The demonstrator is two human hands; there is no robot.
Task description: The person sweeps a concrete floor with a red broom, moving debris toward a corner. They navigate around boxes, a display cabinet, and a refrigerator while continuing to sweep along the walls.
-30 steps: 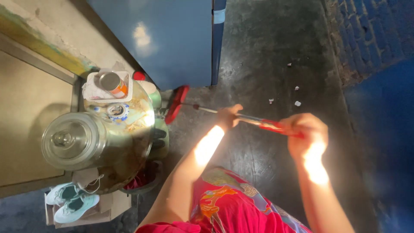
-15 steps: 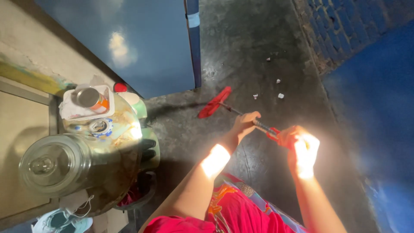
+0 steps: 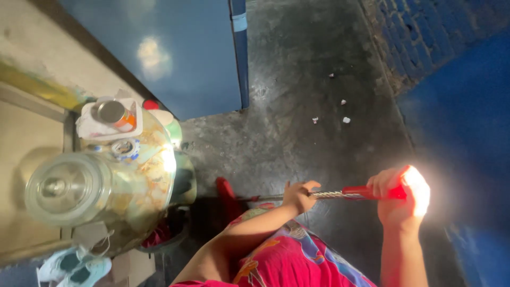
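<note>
Fingers of the right hand (image 3: 401, 199) were wrapped around the red grip of a mop (image 3: 340, 194); the left hand (image 3: 298, 195) clasped its metal shaft, red head down near the drum. Beside it, a glass jar (image 3: 69, 187) sat on the drum (image 3: 143, 175), contents unclear.

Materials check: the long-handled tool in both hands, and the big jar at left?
Tool: shaft looks like metal, silvery with a spiral sheen between left hand and right hand; red grip and red head are probably plastic, smooth and uniformly coloured. Jar: clear glass or plastic, see-through with highlights on its lid; cannot tell which.
</note>
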